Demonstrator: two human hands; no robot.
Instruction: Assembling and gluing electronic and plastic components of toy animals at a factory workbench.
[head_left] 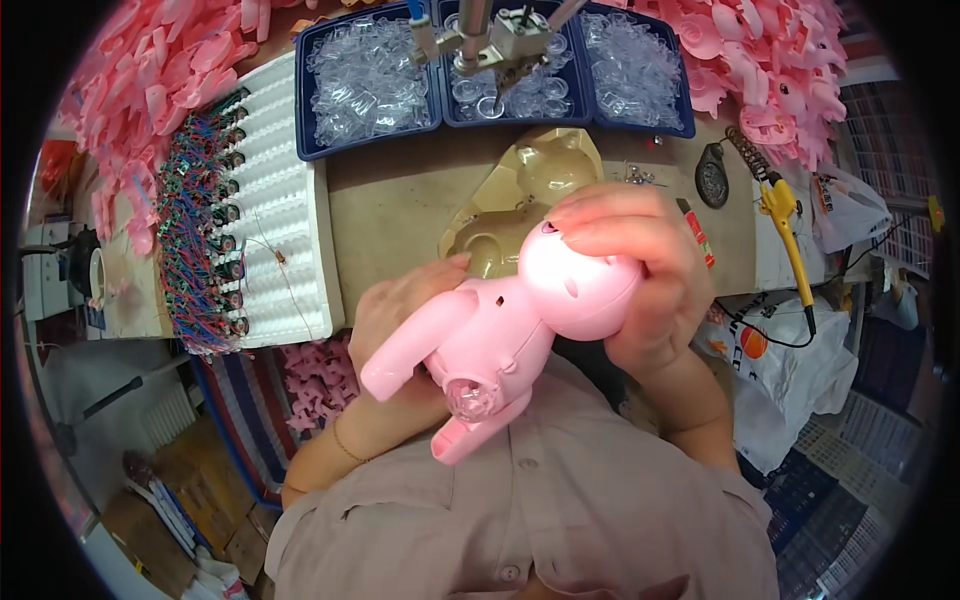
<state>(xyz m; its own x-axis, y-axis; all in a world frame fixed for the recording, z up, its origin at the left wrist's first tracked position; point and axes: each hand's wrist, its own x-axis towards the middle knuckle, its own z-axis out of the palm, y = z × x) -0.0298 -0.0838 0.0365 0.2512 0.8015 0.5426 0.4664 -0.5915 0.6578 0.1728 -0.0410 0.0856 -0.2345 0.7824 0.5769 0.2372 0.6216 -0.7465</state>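
Note:
A pink plastic toy figure (490, 345) with a round head is held up in front of my chest, tilted, its head to the upper right. My right hand (645, 265) is closed around the head, fingers over the top and thumb below. My left hand (395, 310) grips the body from behind; most of its fingers are hidden. A clear plastic part (470, 398) sits in a round opening low on the body. Just beyond the toy lies a glossy tan moulded fixture (550, 165) with rounded hollows.
Blue bins (368, 80) of clear parts line the back, under a metal machine head (510, 45). Pink shells (170, 70) heap at both back corners. Wired components (205, 220) lie on a white ribbed tray (285, 200) at left. A yellow soldering iron (783, 215) hangs at right.

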